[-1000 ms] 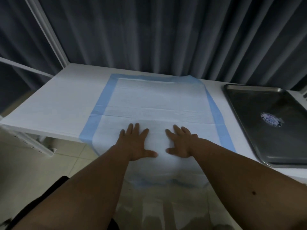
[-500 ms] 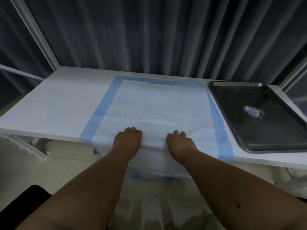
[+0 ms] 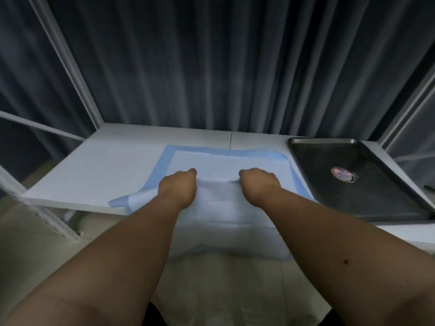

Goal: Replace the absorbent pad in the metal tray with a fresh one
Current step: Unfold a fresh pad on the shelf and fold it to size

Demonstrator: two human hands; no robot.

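A white absorbent pad (image 3: 226,161) with a blue border lies on the white table (image 3: 106,170), its near part hanging over the front edge. My left hand (image 3: 179,184) and my right hand (image 3: 257,182) are both closed into fists on the pad's middle, bunching the material between them. The pad's near left corner is curled up at the table edge. The metal tray (image 3: 306,149) sits on the table to the right of the pad, bare inside except for a round sticker (image 3: 342,174).
Dark grey curtains hang behind the table. White frame bars (image 3: 63,55) rise at the left, and more stand at the right. Tiled floor shows below the table's front edge.
My hands went from lying flat on the pad to closed fists gripping it. The pad has bunched and slid toward me, its left corner lifting.
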